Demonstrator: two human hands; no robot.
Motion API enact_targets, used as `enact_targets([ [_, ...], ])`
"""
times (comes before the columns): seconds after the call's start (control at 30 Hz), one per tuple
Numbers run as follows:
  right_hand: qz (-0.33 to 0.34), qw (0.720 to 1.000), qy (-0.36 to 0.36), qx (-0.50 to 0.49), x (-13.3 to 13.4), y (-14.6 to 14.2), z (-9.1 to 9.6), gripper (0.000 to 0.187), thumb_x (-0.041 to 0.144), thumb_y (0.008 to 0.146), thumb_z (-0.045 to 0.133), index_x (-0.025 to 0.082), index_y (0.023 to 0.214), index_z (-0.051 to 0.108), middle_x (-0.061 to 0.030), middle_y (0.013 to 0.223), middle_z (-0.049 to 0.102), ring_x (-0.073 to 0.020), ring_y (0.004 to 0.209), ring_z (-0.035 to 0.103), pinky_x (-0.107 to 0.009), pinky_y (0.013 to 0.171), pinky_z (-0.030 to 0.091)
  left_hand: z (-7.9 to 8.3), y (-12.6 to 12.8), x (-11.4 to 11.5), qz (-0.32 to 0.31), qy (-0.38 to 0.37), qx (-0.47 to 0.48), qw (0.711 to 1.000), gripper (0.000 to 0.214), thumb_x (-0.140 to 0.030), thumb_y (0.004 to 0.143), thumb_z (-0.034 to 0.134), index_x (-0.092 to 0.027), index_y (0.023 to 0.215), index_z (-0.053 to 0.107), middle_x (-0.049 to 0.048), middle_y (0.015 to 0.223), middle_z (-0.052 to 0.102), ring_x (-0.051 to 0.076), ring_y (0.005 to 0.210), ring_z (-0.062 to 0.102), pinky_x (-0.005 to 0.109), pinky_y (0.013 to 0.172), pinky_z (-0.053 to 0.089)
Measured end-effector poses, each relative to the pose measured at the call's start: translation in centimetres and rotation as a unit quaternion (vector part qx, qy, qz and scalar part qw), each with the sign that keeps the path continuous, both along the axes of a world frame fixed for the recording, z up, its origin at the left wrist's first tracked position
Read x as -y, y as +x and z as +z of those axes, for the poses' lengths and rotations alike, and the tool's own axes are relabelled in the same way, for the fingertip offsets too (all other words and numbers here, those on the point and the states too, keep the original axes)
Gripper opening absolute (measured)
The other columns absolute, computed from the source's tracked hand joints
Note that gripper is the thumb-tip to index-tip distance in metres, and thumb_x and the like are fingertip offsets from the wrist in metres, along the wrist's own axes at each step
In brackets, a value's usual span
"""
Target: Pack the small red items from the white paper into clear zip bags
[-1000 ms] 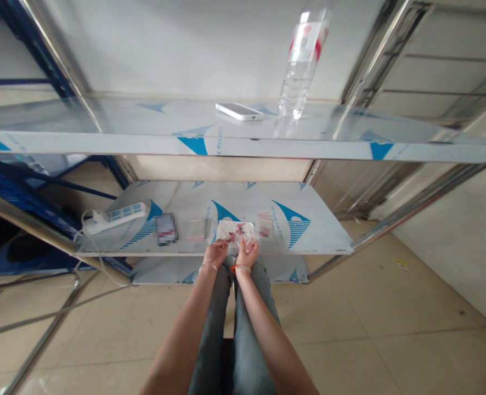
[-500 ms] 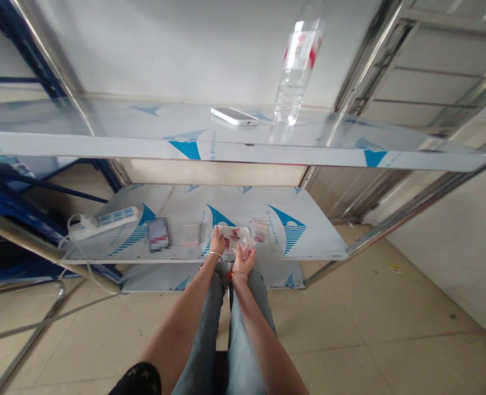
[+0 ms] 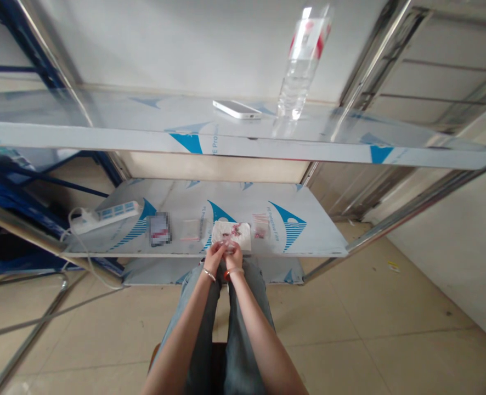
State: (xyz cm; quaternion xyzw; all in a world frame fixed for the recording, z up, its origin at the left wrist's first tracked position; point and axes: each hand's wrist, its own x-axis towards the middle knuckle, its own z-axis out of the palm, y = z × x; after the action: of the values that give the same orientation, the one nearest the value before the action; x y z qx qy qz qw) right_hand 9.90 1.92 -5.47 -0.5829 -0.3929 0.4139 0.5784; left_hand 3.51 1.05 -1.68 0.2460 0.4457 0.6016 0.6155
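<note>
Fingertip detail is limited: the small clear packet (image 3: 228, 244) is partly covered by the fingers, and its contents and edges cannot be made out. The near edge of the white pad (image 3: 243, 243) is partly concealed behind the hands. A dark item (image 3: 159, 229) on the left of the middle shelf (image 3: 321, 233) is pixelated and cannot be identified. The bottle (image 3: 298, 71) on the upper shelf (image 3: 119, 109) is cut off at its cap end; the lower shelf (image 3: 152, 274) is largely screened by the middle one and the legs. The packet is transparent with a pinkish tint and some glare. The pad is pale and roughly rectangular, with dark red and pink pieces (image 3: 235, 229) scattered on it, too small to name. The packet sits between the left hand (image 3: 214, 259) and the right hand (image 3: 235, 257), over the near part of the pad; each grip is pinched on it, fingertips drawn close to one another. The pad rests on the middle shelf near its front edge, between a flat clear sachet (image 3: 191, 230) on the left and a pink-marked sachet (image 3: 261, 226) just beside it on the right.
</note>
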Motion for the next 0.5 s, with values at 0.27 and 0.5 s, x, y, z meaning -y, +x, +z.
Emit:
enact_targets([
  [0.27,0.125,0.991,-0.038,-0.044,1.7,0.0,2.4,0.051,0.029,0.05,0.075,0.016,0.096,0.058,0.0035,0.065,0.061,-0.0137,0.058,0.059,-0.023,0.051,0.047,2.0,-3.0,-0.2,0.06,-0.06,0.123,0.989,0.01,-0.013,0.08,0.057,-0.012,0.085,0.066,0.0093,0.085,0.071,0.019,0.082,0.067,0.029,0.072,0.052],
  [0.5,0.184,0.971,-0.082,-0.13,1.9,0.5,3.7,0.039,0.04,0.052,0.075,0.014,0.079,0.063,-0.0002,0.065,0.064,-0.0133,0.052,0.056,-0.021,0.038,0.041,2.7,-4.5,-0.4,0.075,-0.083,0.164,0.98,0.016,-0.017,0.086,0.049,-0.016,0.087,0.064,0.0063,0.09,0.071,0.016,0.09,0.066,0.024,0.071,0.05],
])
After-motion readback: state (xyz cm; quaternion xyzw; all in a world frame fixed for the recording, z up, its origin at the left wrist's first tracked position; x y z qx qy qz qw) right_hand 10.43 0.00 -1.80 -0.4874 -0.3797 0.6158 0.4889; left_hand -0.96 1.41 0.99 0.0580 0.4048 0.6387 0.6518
